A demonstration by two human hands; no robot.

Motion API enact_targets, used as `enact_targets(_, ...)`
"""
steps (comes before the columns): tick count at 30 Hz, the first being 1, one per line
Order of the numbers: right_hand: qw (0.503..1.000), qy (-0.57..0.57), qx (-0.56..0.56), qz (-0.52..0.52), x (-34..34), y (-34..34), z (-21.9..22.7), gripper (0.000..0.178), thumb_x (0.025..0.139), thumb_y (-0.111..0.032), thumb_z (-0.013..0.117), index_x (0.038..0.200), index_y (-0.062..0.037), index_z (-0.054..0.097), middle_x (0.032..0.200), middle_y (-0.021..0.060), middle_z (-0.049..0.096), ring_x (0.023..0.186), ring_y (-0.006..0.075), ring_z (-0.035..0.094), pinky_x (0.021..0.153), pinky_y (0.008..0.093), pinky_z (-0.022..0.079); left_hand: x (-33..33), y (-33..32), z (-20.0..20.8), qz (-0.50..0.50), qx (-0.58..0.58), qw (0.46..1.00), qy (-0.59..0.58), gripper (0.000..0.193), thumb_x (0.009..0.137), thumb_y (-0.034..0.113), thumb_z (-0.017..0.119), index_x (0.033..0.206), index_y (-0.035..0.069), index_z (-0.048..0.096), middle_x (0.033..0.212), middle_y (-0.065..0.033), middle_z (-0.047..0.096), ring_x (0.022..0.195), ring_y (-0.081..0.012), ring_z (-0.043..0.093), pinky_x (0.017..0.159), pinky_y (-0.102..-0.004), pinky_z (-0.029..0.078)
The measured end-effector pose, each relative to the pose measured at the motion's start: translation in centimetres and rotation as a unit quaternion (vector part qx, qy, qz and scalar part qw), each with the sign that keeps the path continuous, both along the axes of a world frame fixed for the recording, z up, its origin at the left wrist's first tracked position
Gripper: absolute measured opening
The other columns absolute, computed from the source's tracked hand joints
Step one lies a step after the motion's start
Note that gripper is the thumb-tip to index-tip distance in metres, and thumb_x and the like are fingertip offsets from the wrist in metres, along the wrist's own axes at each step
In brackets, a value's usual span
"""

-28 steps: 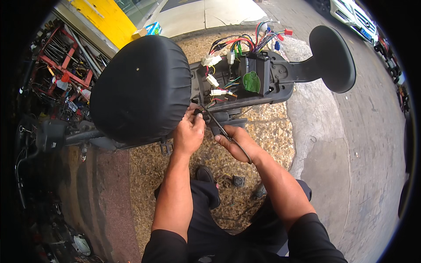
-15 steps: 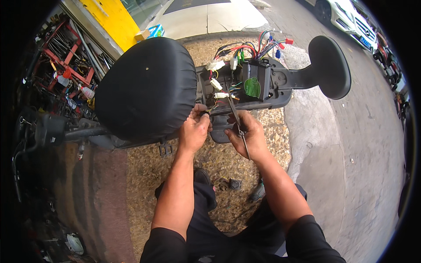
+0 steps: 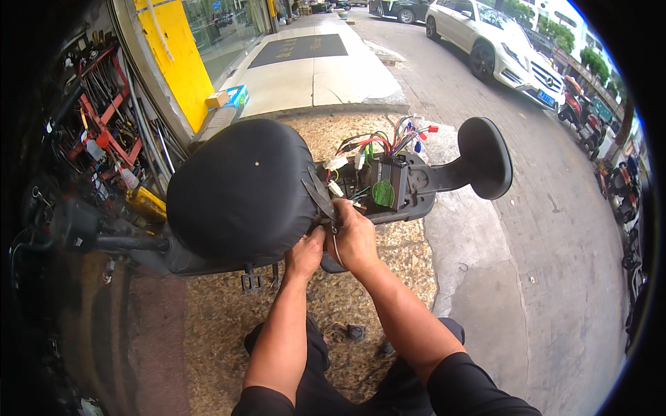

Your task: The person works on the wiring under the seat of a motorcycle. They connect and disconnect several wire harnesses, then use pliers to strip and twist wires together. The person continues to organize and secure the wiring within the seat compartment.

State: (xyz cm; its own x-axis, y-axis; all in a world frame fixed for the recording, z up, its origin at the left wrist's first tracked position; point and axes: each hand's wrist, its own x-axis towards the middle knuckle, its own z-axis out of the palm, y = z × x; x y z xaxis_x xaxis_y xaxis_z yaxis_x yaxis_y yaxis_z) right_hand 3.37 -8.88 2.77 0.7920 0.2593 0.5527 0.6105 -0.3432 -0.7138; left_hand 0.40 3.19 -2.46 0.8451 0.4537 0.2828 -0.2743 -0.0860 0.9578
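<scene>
My right hand (image 3: 355, 237) is closed around dark metal scissors (image 3: 320, 197), their two blades spread and pointing up beside the black seat (image 3: 239, 187). Just left of it and touching it, my left hand (image 3: 304, 255) is closed low by the seat's edge; what its fingers grip is hidden. Beyond my hands lies the scooter's uncovered compartment, where white connectors (image 3: 336, 189) hang on coloured wires. A black finned box (image 3: 390, 182) with a green sticker stands in it, and a bundle of wires (image 3: 383, 143) fans out behind.
A black padded backrest (image 3: 485, 158) juts out at the right. The handlebar (image 3: 132, 243) reaches left. A red rack (image 3: 104, 114) crammed with tools and parts fills the far left. A small square black part (image 3: 356, 332) with wires lies on the ground between my feet. A white car (image 3: 496, 45) stands on the road.
My right hand has moved left against my left hand, and the scissor blades now stand apart beside the seat. The view has tilted up, showing more of the street.
</scene>
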Motion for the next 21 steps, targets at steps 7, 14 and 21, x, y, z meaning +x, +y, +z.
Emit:
enact_targets(7, 0.998, 0.025, 0.02, -0.053, -0.6, 1.4, -1.2, 0.032, 0.081, -0.011, 0.071, 0.111, -0.003, 0.062, 0.081, 0.0218, 0.069, 0.075, 0.0418, 0.069, 0.066, 0.0411, 0.054, -0.4, 0.5, -0.1, 0.049, 0.149, 0.987, 0.01, 0.011, 0.082, 0.007, 0.057, 0.078, -0.002, 0.062, 0.081, -0.0171, 0.066, 0.077, -0.0359, 0.061, 0.075, -0.0451, 0.047)
enact_targets(14, 0.998, 0.028, 0.011, -0.054, -0.8, 1.4, -1.4, 0.031, 0.078, -0.012, 0.073, 0.105, -0.0023, 0.061, 0.085, 0.0238, 0.069, 0.081, 0.0457, 0.067, 0.069, 0.0479, 0.053, -0.4, 0.9, -0.5, 0.031, 0.159, 0.986, 0.027, 0.016, 0.088, 0.009, 0.06, 0.095, -0.002, 0.069, 0.095, -0.0043, 0.07, 0.088, -0.0156, 0.064, 0.08, -0.0324, 0.049)
enact_targets(21, 0.993, 0.026, 0.059, -0.1, -0.5, 0.1, -2.4, 0.009, 0.09, -0.003, 0.066, 0.099, -0.004, 0.065, 0.075, 0.0148, 0.07, 0.067, 0.0292, 0.071, 0.062, 0.0357, 0.053, -0.4, -0.1, 0.0, 0.009, -0.216, 0.969, 0.118, 0.02, 0.095, 0.024, 0.069, 0.094, 0.004, 0.069, 0.087, -0.0021, 0.066, 0.072, -0.0157, 0.064, 0.065, -0.0306, 0.055)
